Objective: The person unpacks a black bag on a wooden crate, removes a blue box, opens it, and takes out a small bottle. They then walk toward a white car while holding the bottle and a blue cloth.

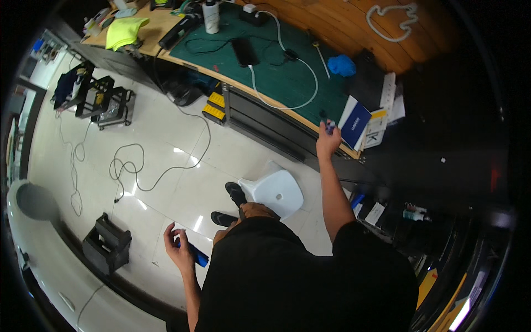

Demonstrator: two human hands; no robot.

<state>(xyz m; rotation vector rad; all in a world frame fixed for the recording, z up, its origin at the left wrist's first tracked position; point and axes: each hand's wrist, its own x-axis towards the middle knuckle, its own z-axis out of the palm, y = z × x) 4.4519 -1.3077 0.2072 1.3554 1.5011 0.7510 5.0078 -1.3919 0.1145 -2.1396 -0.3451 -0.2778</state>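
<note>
Low on the left, my left hand has its fingers curled round a blue and black cylindrical object, whose exact kind I cannot make out. My right hand reaches to the right front edge of the green-topped workbench. Between its closed fingers is a small dark, purplish object, perhaps with a clear part; its kind is too small to tell. Right beside that hand lie a dark blue booklet and several papers.
A phone, a white cable, a white bottle and a crumpled blue cloth lie or stand on the bench. A white stool stands before me. Black cord loops over the floor; a white car is at left.
</note>
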